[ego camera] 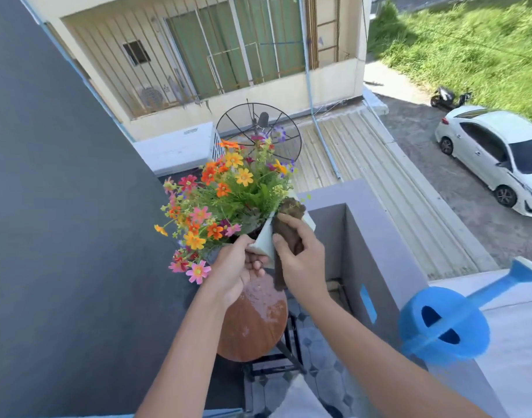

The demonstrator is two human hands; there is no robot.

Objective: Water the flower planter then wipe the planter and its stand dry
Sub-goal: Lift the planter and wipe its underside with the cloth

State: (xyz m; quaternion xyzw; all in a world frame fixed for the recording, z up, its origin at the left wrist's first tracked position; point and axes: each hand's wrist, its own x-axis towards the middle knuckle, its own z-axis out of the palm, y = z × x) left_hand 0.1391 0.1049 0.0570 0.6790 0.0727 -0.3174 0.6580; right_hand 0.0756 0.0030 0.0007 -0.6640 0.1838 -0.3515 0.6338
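Above wet stand (252, 321): planter (263, 239) tilted, flowers pointing up-left; left hand (234, 270) gripping rim, right hand (301, 260) pressing cloth (289, 233).

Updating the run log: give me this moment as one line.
phase: wiping planter | left hand: holding planter above stand | right hand: brown cloth on planter | stand: wet | watering can: on ledge

- Your round brown wooden stand top (252, 324) on black metal legs is wet, glistening with droplets.
- Right of the stand, the grey ledge (388, 245) carries a blue plastic watering can (445, 324).
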